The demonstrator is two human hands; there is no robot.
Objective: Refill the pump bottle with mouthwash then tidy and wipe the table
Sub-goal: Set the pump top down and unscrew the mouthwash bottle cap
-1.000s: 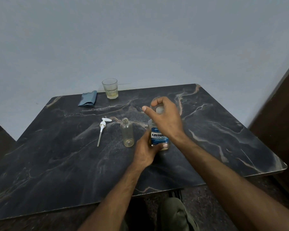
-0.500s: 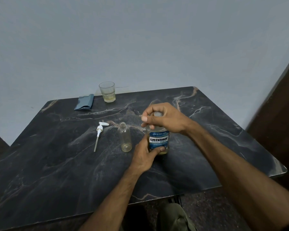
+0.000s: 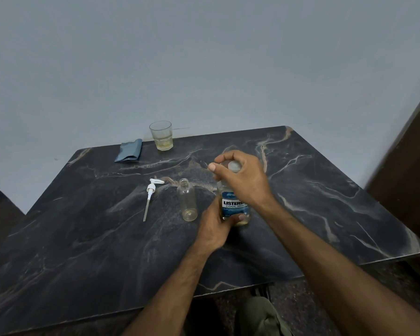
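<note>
A clear mouthwash bottle (image 3: 233, 206) with a blue label stands upright on the dark marble table (image 3: 325, 202). My left hand (image 3: 215, 226) grips its lower body from the left. My right hand (image 3: 243, 178) curls over the top, fingers round the pale cap (image 3: 234, 165). Just left of it an empty clear pump bottle (image 3: 187, 202) stands open-necked. Its white pump head with dip tube (image 3: 150, 195) lies flat on the table further left.
A glass (image 3: 161, 135) with a little yellowish liquid stands at the table's far edge. A folded blue cloth (image 3: 129, 154) lies left of it. A pale wall rises behind the table, and dark furniture stands at the right.
My right hand has turned on the cap, its wrist swinging from the right side to over the label. The left hand keeps hold of the bottle, which stays in place.
</note>
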